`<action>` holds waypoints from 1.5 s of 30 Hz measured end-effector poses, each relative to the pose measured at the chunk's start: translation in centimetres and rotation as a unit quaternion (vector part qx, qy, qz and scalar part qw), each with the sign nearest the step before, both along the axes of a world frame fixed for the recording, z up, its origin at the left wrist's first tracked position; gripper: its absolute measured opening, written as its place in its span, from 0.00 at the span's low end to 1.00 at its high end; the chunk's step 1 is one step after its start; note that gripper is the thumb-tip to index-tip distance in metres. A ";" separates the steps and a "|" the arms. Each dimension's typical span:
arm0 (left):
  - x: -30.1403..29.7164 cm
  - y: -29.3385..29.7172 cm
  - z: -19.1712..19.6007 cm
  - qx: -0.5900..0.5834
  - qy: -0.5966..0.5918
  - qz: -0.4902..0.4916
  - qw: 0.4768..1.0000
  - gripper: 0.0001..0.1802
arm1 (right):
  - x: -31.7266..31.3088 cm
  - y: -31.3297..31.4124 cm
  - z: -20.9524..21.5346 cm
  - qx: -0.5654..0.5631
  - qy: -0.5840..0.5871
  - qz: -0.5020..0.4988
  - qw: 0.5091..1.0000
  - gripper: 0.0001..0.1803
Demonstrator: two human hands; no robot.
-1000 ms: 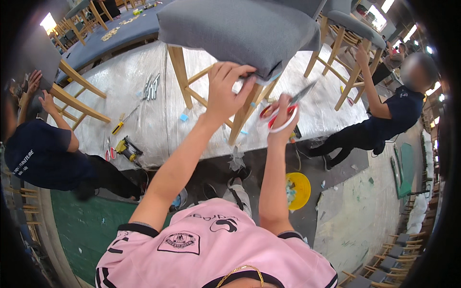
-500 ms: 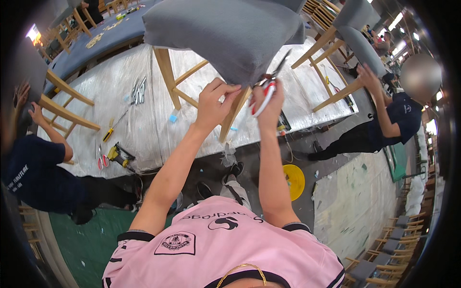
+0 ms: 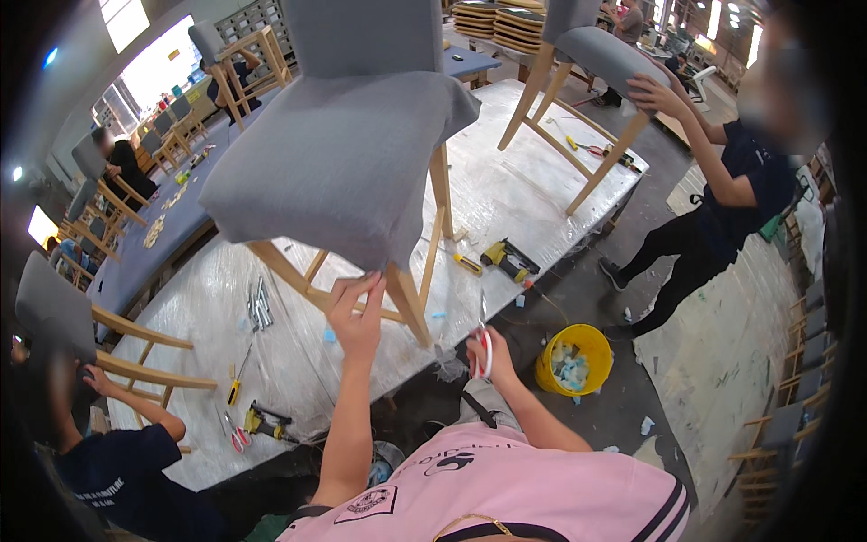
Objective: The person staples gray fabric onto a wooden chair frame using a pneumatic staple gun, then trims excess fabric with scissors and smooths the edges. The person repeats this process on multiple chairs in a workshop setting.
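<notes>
A chair [image 3: 316,144] with loose grey upholstery fabric [image 3: 361,237] over its seat stands in front of me on wooden legs. At the seat's near corner, by the top of a front leg [image 3: 408,303], my left hand [image 3: 356,316] is closed, thumb and fingers pinching the fabric's lower edge. Lower and to the right, apart from the chair, my right hand [image 3: 495,354] grips scissors [image 3: 486,350] by their red and white handles. Their blades point up, away from me.
The plastic-covered table [image 3: 208,330] carries staple guns [image 3: 510,260], a screwdriver [image 3: 235,390] and metal rods [image 3: 260,307]. A yellow bucket [image 3: 546,372] with scraps stands right. Co-workers handle a chair [image 3: 601,56] at right and another [image 3: 54,303] at left.
My right hand has drawn the scissors away from the chair corner, down toward my body. My left hand stays at the corner. The view has tilted up, showing more of the room.
</notes>
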State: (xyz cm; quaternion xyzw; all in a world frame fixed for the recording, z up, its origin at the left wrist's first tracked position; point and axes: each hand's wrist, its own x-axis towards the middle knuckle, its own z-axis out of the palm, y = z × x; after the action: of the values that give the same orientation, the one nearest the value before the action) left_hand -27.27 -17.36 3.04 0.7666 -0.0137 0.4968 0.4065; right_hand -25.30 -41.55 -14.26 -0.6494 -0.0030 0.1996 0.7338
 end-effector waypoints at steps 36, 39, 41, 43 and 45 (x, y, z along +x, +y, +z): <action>5.6 2.3 -17.1 -0.363 0.252 -0.247 0.862 0.28 | 14.7 1.0 3.3 0.033 -0.098 0.067 0.992 0.17; 3.8 1.0 -20.9 -0.408 0.228 -0.174 0.867 0.26 | 12.7 0.2 2.0 0.042 -0.066 -0.033 0.996 0.16; 1.5 -0.2 -25.1 -0.388 0.272 -0.106 0.874 0.26 | 11.3 0.3 0.4 0.070 -0.043 -0.134 0.988 0.15; -2.6 -1.6 -28.4 -0.238 0.375 -0.051 0.894 0.27 | 9.2 0.7 -0.7 0.107 -0.032 -0.175 0.978 0.15; -7.2 -4.4 -26.4 -0.151 0.517 -0.133 0.832 0.27 | 7.6 1.1 -0.5 0.162 0.022 -0.200 0.966 0.16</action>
State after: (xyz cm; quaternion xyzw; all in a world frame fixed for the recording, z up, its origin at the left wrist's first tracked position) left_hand -34.50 -21.73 -23.34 0.8313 0.1718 -0.0350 0.5275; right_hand -17.69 -40.42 -14.81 -0.5052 0.1108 0.0597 0.8538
